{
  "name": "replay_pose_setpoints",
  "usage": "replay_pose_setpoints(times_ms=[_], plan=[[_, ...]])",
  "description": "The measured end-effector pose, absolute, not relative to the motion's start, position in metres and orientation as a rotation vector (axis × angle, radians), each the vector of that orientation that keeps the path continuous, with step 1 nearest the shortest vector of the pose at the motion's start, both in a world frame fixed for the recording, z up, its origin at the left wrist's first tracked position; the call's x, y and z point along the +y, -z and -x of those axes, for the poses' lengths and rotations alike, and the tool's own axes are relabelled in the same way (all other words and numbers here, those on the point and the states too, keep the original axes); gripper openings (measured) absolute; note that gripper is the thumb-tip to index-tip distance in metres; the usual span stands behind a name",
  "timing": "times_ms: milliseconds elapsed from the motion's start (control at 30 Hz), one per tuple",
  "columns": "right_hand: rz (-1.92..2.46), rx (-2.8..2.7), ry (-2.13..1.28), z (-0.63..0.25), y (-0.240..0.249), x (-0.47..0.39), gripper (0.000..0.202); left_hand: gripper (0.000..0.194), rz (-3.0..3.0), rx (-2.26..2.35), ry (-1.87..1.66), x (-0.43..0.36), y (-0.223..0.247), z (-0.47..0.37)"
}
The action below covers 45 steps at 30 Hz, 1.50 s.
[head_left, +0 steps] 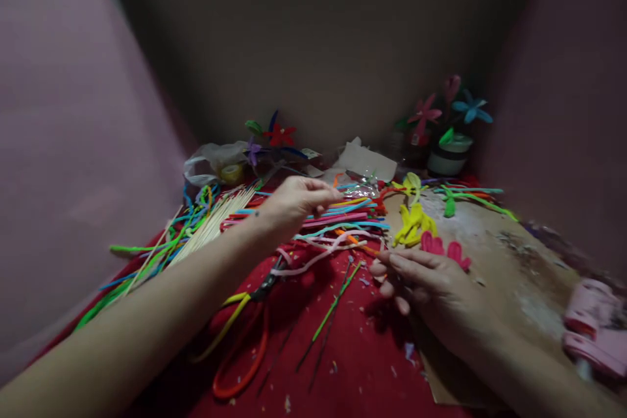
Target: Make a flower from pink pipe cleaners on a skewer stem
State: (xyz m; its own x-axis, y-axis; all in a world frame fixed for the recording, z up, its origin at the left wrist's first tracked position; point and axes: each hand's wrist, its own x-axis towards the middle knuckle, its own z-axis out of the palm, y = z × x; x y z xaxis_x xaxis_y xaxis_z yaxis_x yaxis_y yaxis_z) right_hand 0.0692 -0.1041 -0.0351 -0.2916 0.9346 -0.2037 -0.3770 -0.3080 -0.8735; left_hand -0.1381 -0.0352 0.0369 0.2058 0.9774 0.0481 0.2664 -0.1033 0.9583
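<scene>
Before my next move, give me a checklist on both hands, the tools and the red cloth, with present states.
1. Orange fuzzy stem pinched in the right hand: ok.
2. Left hand empty: cannot tell; its fingertips are blurred.
3. Hand tool with red and yellow handles free of stems: not ok; a pale pink fuzzy stem lies across its head.
4. Red cloth free of scraps: not ok; small bits are scattered there.
5. Pink plastic tool apart from both hands: ok.

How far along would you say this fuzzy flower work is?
The blue fuzzy flower and red fuzzy flower look finished. The right hand holds an orange fuzzy stem. Yellow fuzzy loops lie seemingly unassembled, and straight pink fuzzy stems look unused.
</scene>
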Motion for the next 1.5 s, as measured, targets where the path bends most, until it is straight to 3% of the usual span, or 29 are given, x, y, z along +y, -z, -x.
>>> replay_pose_setpoints(times_ms=[133, 367, 867, 1067, 1500], plan=[[0.861, -0.902, -1.754, -0.071, 0.031, -0.104, 0.021, 0.016, -1.338, 0.99, -0.887, -0.082, -0.034, 0.083], [0.715, -0.823, -1.857, -0.071, 0.026, -0.103, 0.02, 0.016, -1.18, 0.997, -1.066, -0.1, -0.015, 0.058], [0.661, -0.875, -1.86, -0.072, 0.033, -0.101, 0.015, 0.02, -1.047, 0.942, -1.317, -0.107, 0.008, 0.05], [0.662, -0.902, -1.873, -0.072, 0.036, -0.099, 0.014, 0.02, -1.082, 0.796, -1.148, -0.112, 0.011, 0.058], [0.717, -1.011, -1.858, -0.071, 0.038, -0.101, 0.015, 0.017, -0.944, 0.819, -1.181, -0.112, 0.019, 0.06]])
